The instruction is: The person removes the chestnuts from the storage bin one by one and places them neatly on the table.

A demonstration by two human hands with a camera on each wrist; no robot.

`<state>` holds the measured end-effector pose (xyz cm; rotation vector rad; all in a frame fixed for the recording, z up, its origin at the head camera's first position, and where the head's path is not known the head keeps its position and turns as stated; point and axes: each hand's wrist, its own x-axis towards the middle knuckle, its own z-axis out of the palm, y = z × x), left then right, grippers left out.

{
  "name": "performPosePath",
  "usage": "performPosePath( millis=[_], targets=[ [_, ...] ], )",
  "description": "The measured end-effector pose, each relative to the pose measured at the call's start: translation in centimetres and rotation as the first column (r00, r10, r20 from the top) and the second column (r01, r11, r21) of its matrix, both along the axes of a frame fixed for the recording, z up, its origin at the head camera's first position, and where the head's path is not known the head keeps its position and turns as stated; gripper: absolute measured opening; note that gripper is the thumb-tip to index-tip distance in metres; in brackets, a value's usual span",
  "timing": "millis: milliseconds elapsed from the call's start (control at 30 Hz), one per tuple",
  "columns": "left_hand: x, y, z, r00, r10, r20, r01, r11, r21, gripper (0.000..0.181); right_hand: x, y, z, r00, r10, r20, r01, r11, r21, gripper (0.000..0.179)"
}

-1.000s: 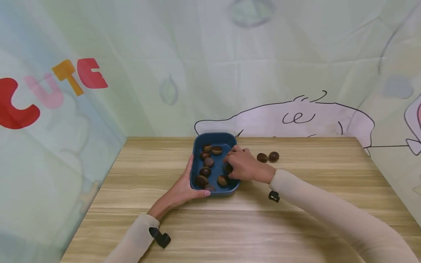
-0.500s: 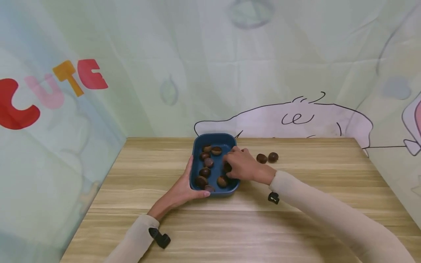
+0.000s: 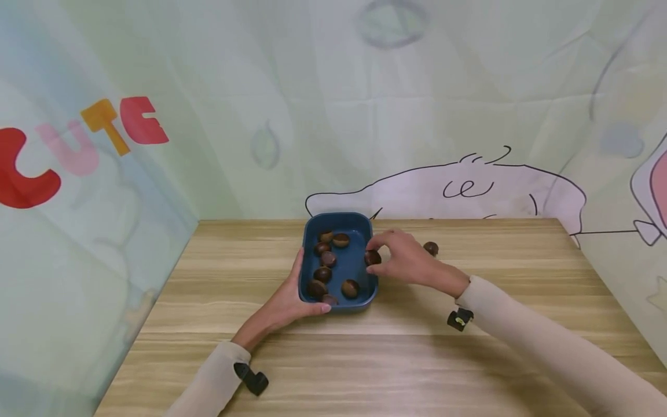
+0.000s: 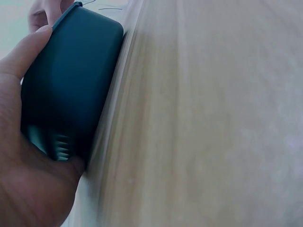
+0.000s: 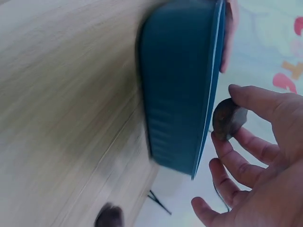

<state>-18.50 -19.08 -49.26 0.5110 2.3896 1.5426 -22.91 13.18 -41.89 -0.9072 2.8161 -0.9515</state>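
A dark blue rectangular container (image 3: 356, 262) sits on the wooden table with several brown chestnuts (image 3: 323, 274) inside, most of them along its left side. My left hand (image 3: 281, 302) grips its near left corner, thumb over the front rim and fingers along the left wall. Over the right rim, my right hand (image 3: 409, 259) pinches a chestnut (image 3: 372, 258) between thumb and fingertips. The right wrist view shows this pinched chestnut (image 5: 229, 118) just above the level of the container's rim (image 5: 209, 101).
One loose chestnut (image 3: 431, 248) lies on the table (image 3: 333, 365) right of the container, just beyond the right hand. A printed cloth backdrop (image 3: 234, 104) rises behind the table's far edge and along the left side.
My right hand has drawn back to the right, raising a chestnut from inside the container to above its right rim. One loose chestnut on the table is now hidden behind that hand. The left hand stays put.
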Motion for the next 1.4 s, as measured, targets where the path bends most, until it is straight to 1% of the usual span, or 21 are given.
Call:
performPosePath(
  millis=[100, 200, 267, 333, 433, 633, 800, 967, 1067, 1167, 1300, 1400],
  targets=[
    [0.0, -0.1, -0.1, 1.000, -0.002, 0.006, 0.002, 1.000, 0.004, 0.146, 0.0, 1.2, 0.1, 0.998, -0.021, 0.052, 0.025, 0.996, -0.081, 0.028],
    [0.0, -0.1, -0.1, 1.000, 0.002, 0.011, -0.002, 1.000, -0.002, 0.146, 0.0, 2.6, 0.3, 0.992, -0.049, 0.114, 0.067, 0.986, -0.151, 0.022],
    [0.0, -0.1, -0.1, 1.000, 0.003, 0.012, -0.003, 1.000, -0.002, 0.146, 0.0, 3.8, 0.3, 0.986, -0.091, 0.137, 0.114, 0.979, -0.170, 0.026],
    [0.0, 0.0, -0.1, 1.000, 0.003, 0.013, -0.003, 1.000, -0.004, 0.147, 0.1, 4.9, 0.3, 0.982, -0.119, 0.149, 0.145, 0.973, -0.180, 0.034],
    [0.0, -0.1, -0.1, 1.000, 0.002, 0.016, -0.002, 1.000, 0.000, 0.148, 0.1, 6.7, 0.1, 0.977, -0.158, 0.142, 0.181, 0.969, -0.170, 0.046],
    [0.1, -0.2, -0.1, 0.999, -0.002, 0.035, 0.001, 1.000, 0.015, 0.145, 0.4, 9.6, -0.2, 0.966, -0.226, 0.128, 0.242, 0.962, -0.126, 0.044],
    [0.2, -0.1, 0.0, 0.999, 0.000, 0.042, -0.001, 1.000, 0.024, 0.146, 0.5, 11.8, -1.1, 0.945, -0.298, 0.137, 0.312, 0.945, -0.097, 0.047],
    [0.2, -0.2, -0.1, 0.999, 0.001, 0.042, -0.001, 1.000, 0.020, 0.145, 0.2, 14.1, -2.3, 0.921, -0.363, 0.139, 0.375, 0.924, -0.074, 0.048],
    [0.1, -0.2, -0.1, 0.999, 0.003, 0.037, -0.004, 1.000, 0.008, 0.145, -0.1, 15.2, -3.0, 0.913, -0.383, 0.142, 0.395, 0.916, -0.069, 0.047],
    [0.1, -0.2, -0.1, 1.000, 0.005, 0.024, -0.005, 1.000, 0.003, 0.146, -0.3, 15.9, -3.7, 0.903, -0.398, 0.165, 0.413, 0.908, -0.071, 0.046],
    [0.1, -0.1, 0.0, 1.000, 0.004, 0.011, -0.004, 1.000, -0.001, 0.148, -0.4, 16.2, -4.4, 0.890, -0.405, 0.211, 0.430, 0.899, -0.087, 0.048],
    [0.1, -0.1, 0.1, 1.000, 0.004, 0.014, -0.004, 1.000, -0.002, 0.146, -0.5, 16.1, -4.7, 0.885, -0.400, 0.238, 0.434, 0.894, -0.112, 0.051]
  ],
)
